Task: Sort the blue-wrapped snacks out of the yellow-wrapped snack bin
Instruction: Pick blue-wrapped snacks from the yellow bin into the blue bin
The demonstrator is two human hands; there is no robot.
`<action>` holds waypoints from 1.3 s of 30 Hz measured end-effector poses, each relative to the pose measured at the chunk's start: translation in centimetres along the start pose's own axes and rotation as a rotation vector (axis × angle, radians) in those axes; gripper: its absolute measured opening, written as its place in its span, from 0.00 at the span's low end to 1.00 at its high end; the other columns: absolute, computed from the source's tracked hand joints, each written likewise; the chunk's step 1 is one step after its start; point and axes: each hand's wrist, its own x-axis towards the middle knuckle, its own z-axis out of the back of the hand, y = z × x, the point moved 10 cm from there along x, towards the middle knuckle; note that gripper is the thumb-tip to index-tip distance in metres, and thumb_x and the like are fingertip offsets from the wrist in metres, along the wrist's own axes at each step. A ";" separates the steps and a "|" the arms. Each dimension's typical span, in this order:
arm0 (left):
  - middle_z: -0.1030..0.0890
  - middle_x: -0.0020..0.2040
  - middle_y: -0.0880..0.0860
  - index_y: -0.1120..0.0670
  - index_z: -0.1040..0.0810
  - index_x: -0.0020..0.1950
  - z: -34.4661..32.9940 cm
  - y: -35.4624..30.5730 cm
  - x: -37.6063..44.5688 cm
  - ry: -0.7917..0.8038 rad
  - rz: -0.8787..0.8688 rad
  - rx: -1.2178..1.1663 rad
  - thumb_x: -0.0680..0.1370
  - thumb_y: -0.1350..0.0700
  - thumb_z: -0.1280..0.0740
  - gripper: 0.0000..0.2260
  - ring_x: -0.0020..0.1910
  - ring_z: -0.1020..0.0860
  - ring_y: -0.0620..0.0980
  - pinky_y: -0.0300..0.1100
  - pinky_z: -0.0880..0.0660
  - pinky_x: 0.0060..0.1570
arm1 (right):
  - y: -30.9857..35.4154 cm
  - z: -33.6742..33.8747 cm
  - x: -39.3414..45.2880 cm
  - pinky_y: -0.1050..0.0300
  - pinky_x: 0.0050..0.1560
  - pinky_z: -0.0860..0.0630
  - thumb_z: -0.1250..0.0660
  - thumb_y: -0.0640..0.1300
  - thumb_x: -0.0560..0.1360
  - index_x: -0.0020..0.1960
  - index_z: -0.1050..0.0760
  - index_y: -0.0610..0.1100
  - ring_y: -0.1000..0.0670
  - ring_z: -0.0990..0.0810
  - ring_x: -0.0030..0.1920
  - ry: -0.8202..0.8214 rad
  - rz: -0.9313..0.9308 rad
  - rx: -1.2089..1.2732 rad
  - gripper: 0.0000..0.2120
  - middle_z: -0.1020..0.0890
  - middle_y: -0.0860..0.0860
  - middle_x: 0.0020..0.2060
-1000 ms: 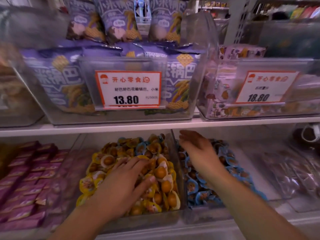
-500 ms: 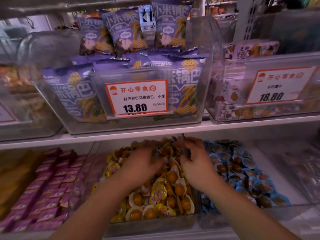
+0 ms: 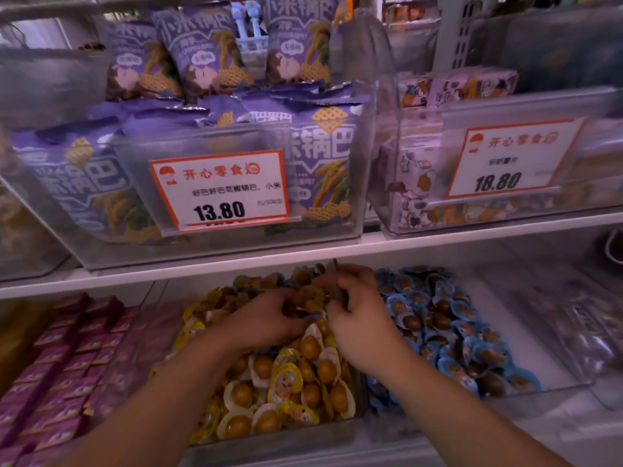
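A clear bin (image 3: 269, 444) on the lower shelf is heaped with yellow-wrapped snacks (image 3: 290, 382). A few blue-wrapped snacks (image 3: 279, 278) show at its far end. To its right, a second clear bin (image 3: 556, 385) holds the blue-wrapped snacks (image 3: 451, 332). My left hand (image 3: 266, 318) lies on the far part of the yellow pile, fingers curled into the snacks. My right hand (image 3: 357, 315) is beside it at the divider between the bins, fingers curled among the wrappers. What each hand holds is hidden by the fingers.
Pink-wrapped packets (image 3: 60, 365) fill the bin to the left. The white shelf edge (image 3: 303, 261) runs just above my hands, carrying a bin of purple bags (image 3: 209, 183) with a 13.80 tag and another bin (image 3: 505, 170) tagged 18.80.
Both hands have moved to the far end of the yellow bin and come together; the right hand left the blue bin. The view has shifted closer.
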 end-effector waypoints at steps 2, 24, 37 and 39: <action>0.17 0.46 0.34 0.29 0.21 0.47 -0.7 -0.6 -0.4 0.044 -0.001 -0.014 0.69 0.38 0.27 0.08 0.46 0.21 0.30 0.26 0.27 0.43 | -0.1 0.0 0.0 0.85 0.53 0.42 0.39 0.33 0.76 0.53 0.21 0.52 0.60 0.31 0.56 -0.005 -0.010 0.005 0.16 0.33 0.52 0.60; 0.17 0.42 0.61 0.62 0.18 0.52 7.1 3.8 -10.0 -0.549 0.123 -0.956 0.66 0.57 0.26 0.16 0.35 0.21 0.53 0.40 0.23 0.32 | 0.5 0.3 -0.3 0.66 0.62 0.31 0.35 0.38 0.75 0.56 0.20 0.52 0.53 0.26 0.59 -0.018 -0.031 -0.105 0.14 0.31 0.52 0.60; 0.19 0.49 0.41 0.40 0.21 0.53 8.1 0.4 -17.4 -0.862 -0.183 -0.138 0.75 0.53 0.26 0.11 0.50 0.20 0.39 0.27 0.28 0.47 | 6.7 -11.8 -6.1 0.48 0.60 0.28 0.43 0.54 0.76 0.67 0.30 0.51 0.47 0.31 0.61 0.440 0.474 -0.608 0.21 0.27 0.51 0.61; 0.20 0.50 0.39 0.38 0.23 0.52 7.7 0.4 -17.3 -0.864 -0.170 -0.128 0.74 0.53 0.25 0.13 0.51 0.21 0.37 0.26 0.29 0.47 | 6.1 -13.2 -5.9 0.46 0.61 0.29 0.44 0.55 0.76 0.71 0.32 0.51 0.45 0.33 0.62 0.458 0.486 -0.677 0.24 0.28 0.49 0.64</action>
